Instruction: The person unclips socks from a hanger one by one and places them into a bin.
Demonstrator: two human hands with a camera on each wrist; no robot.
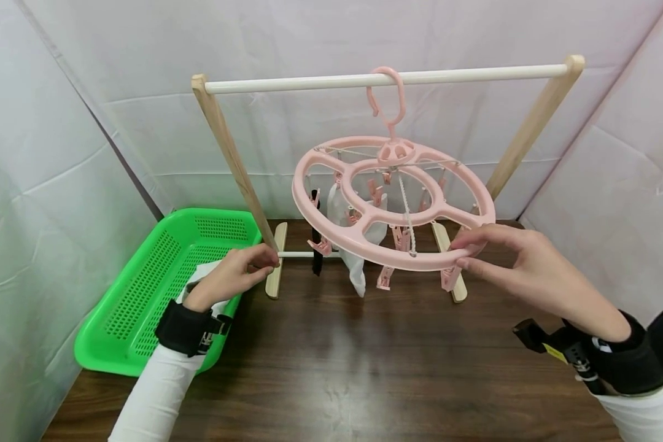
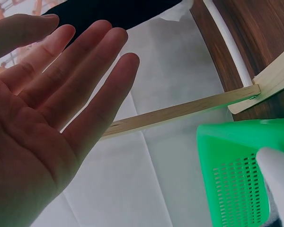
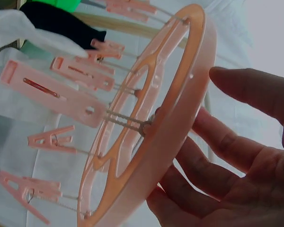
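A pink round clip hanger point(image 1: 428, 262) hangs by its hook from a white rail, its ring tilted. My right hand point(image 1: 536, 270) pinches the ring's near right edge, thumb on one side and fingers on the other; the right wrist view shows this grip on the rim point(image 3: 184, 127). Pink clips point(image 3: 54, 92) dangle below the ring. A black strip of cloth point(image 1: 317, 236) and a white cloth point(image 1: 355, 264) hang beneath it. My left hand point(image 1: 234, 273), holding nothing, is left of the hanger; in the left wrist view its loosely spread fingers overlap the black cloth point(image 2: 109, 16).
A wooden rack with a white top rail point(image 1: 298, 81) and slanted posts point(image 1: 229, 153) stands on the dark wood table point(image 1: 337, 368). At left sits a green perforated basket point(image 1: 210, 213) with white cloth point(image 1: 204, 270) inside. White fabric walls point(image 1: 143, 49) enclose the table.
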